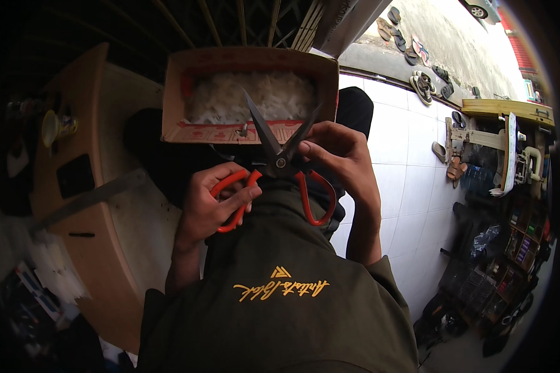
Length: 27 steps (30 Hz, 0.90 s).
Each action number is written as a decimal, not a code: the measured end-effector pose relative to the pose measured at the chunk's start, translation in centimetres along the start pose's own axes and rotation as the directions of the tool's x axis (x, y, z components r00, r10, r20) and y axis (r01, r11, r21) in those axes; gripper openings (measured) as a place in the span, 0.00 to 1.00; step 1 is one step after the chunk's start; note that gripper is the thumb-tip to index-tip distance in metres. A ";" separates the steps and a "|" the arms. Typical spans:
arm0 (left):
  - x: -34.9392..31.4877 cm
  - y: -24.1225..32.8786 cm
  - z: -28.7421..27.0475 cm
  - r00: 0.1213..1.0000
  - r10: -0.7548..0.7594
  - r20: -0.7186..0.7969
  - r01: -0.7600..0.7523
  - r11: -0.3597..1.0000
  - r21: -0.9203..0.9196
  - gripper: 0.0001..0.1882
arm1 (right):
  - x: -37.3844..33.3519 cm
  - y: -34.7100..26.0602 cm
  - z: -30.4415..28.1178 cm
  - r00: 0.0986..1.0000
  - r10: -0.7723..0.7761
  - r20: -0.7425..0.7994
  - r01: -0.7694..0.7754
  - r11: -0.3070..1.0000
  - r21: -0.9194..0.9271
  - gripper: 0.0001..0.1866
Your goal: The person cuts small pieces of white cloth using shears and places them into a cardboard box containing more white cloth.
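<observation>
A large pair of scissors (269, 135) with dark blades and red handles is held over my lap, its blades spread apart in a V. My left hand (214, 202) grips one red handle loop, fingers wrapped through and around it. At the base of the right blade, the thumb and fingers of my right hand (345, 155) pinch the metal; the other red loop hangs free below. Just beyond the blade tips stands a cardboard box (171, 99), filled with white shredded or fluffy pieces (255, 90).
To the left is a light wooden table (74, 211) bearing a dark flat square and a yellow-white cup (56, 127). White floor tiles (398, 174) lie to the right, with several shoes (423, 86) by the doorway. A cluttered shelf (516, 255) stands at the lower right.
</observation>
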<state>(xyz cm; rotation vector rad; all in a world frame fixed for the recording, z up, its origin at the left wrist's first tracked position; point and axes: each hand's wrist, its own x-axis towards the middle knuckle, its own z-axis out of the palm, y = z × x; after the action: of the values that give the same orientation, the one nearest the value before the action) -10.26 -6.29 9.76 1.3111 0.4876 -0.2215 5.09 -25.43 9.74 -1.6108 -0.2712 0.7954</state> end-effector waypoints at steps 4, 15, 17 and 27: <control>0.0 -0.5 0.1 1.000 0.009 -0.025 -0.009 1.000 -0.005 0.08 | 0.8 0.5 0.4 1.000 -0.014 0.024 0.015 0.998 -0.056 0.08; -0.1 -1.0 0.3 0.999 -0.002 -0.051 0.003 1.000 0.017 0.09 | 1.4 2.1 1.2 0.992 -0.076 -0.101 0.066 0.993 -0.100 0.17; -0.1 -1.0 0.4 0.999 0.008 -0.053 -0.007 1.000 0.012 0.09 | 1.6 1.7 1.5 0.982 -0.102 -0.156 0.083 0.989 -0.126 0.19; -0.1 -1.0 -0.4 0.999 -0.006 0.040 0.011 0.992 -0.122 0.09 | 2.9 4.4 -0.4 0.953 0.012 0.304 -0.179 0.829 0.530 0.40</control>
<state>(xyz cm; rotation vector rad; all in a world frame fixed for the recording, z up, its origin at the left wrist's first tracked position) -10.86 -6.14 8.88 1.1830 0.4664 -0.2211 6.31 -25.03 4.62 -0.9608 -0.1440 1.0781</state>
